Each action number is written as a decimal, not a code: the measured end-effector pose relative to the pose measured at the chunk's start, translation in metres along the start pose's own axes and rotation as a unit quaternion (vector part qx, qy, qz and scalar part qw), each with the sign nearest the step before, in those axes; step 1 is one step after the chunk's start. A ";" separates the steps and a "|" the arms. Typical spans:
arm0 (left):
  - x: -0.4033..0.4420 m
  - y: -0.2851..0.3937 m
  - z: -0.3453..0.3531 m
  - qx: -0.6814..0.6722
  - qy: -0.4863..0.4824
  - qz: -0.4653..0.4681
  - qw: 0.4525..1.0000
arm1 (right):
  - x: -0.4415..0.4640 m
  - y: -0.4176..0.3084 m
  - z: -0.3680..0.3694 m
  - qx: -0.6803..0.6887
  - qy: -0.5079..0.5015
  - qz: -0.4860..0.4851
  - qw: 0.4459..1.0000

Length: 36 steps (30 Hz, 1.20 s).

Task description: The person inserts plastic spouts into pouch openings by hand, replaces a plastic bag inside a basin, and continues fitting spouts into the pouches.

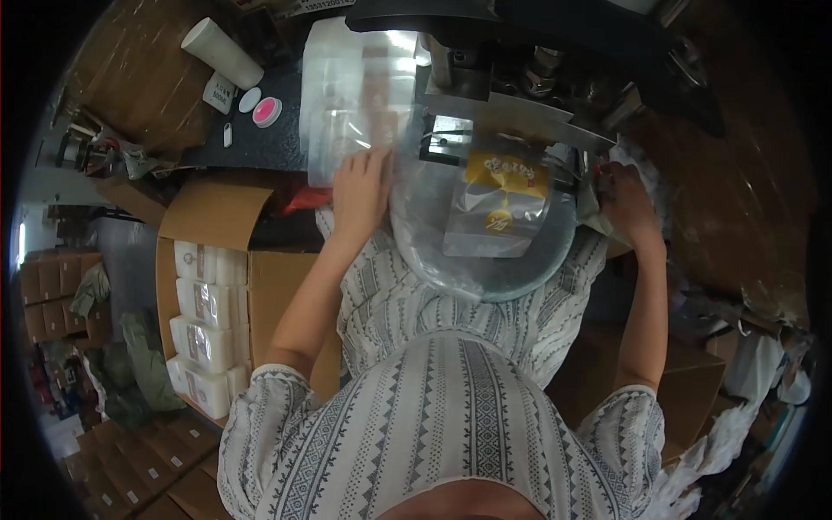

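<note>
My left hand [362, 191] lies at the lower right edge of a stack of clear plastic bags [351, 104], its fingers bent over the top one; whether they pinch it cannot be made out. On the round plate [416, 234] wrapped in clear film, a clear bag with a yellow printed top [498, 204] lies flat under the dark machine [529, 100]. My right hand [628, 204] is to the right of the plate, beside the machine, with its fingers bent near a pale plastic bag [589, 201]. What those fingers hold is too small to tell.
An open carton [208, 208] with stacked white packs [208, 342] stands at the left. On the dark table are a white cup [223, 52], an open pink-filled jar [267, 112] and its lid [250, 100]. More cartons [143, 468] sit at the lower left.
</note>
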<state>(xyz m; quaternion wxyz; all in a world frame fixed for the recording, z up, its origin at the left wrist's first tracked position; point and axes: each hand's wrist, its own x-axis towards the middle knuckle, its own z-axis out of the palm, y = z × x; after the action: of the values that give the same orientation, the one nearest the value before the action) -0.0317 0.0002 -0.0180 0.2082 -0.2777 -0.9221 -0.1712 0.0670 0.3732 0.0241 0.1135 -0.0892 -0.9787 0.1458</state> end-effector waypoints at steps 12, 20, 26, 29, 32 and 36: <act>0.000 0.075 -0.054 -0.184 0.021 -0.032 0.982 | -0.008 -0.116 -0.038 0.232 -0.013 -0.185 0.955; 0.000 0.084 -0.038 -0.308 -0.142 0.007 0.941 | -0.010 -0.105 -0.025 0.288 -0.128 -0.161 0.935; 0.038 0.098 -0.009 -0.503 -0.300 -0.281 0.760 | -0.013 -0.085 -0.018 0.268 0.067 -0.033 0.961; 0.047 0.096 0.028 -0.648 -0.227 -0.366 0.629 | -0.019 -0.065 -0.033 0.128 -0.003 -0.007 0.992; 0.051 0.088 0.036 -0.648 -0.263 -0.368 0.612 | -0.014 -0.031 -0.021 0.041 0.016 0.049 0.998; 0.051 0.057 0.021 -0.360 -0.082 -0.153 0.917 | 0.000 0.004 0.006 -0.106 -0.034 0.033 0.993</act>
<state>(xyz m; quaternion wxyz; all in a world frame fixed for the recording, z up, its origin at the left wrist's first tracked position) -0.0432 0.0766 -0.0001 -0.0106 -0.2023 -0.8430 -0.4982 0.0660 0.3758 0.0171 0.0650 -0.1280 -0.9885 0.0478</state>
